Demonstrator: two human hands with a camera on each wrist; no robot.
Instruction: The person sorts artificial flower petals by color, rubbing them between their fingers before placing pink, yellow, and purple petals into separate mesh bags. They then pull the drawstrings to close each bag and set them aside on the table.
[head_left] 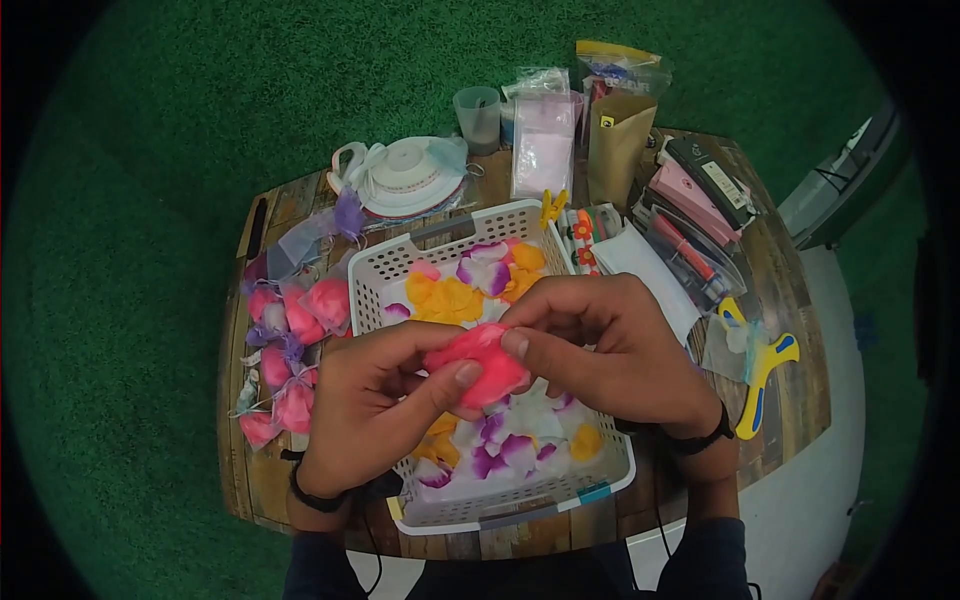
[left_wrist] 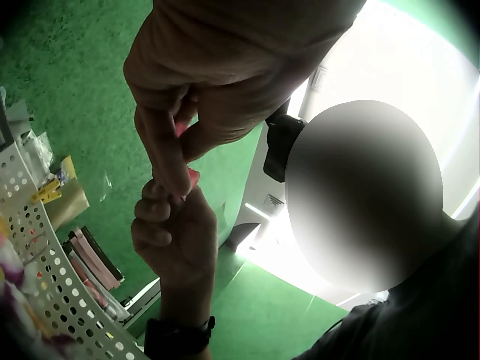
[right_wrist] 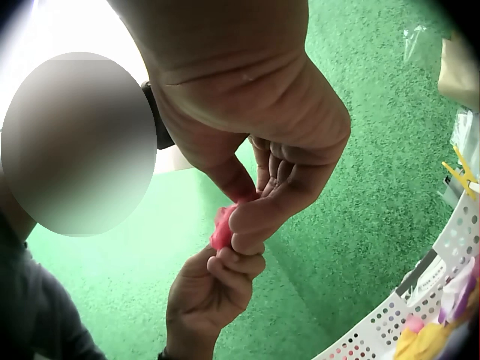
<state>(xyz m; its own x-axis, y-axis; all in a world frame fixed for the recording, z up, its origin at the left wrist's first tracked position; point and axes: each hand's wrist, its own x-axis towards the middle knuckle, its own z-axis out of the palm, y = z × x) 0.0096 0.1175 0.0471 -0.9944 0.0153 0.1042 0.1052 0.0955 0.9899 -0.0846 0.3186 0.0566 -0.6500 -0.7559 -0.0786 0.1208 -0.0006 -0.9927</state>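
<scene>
Both hands meet over a white perforated basket (head_left: 508,516), holding a soft bunch of pink petals (head_left: 495,372) between them. The left hand (head_left: 372,405) grips its left side, thumb across the front. At its upper right, the right hand (head_left: 620,350) pinches the bunch between thumb and fingertips. In the right wrist view, the pink petals (right_wrist: 223,229) show between the fingertips of the two hands; most of the bunch is hidden by fingers in the left wrist view. Loose yellow petals (head_left: 445,300) and purple-and-white petals (head_left: 515,455) lie in the basket below.
Left of the basket lie several mesh pouches (head_left: 303,315) with pink contents. Behind it are a ribbon spool (head_left: 405,165), a plastic cup (head_left: 478,120) and a brown paper pouch (head_left: 618,150). A yellow clip (head_left: 553,207) sits on the rim; a yellow-and-blue tool (head_left: 768,385) lies right.
</scene>
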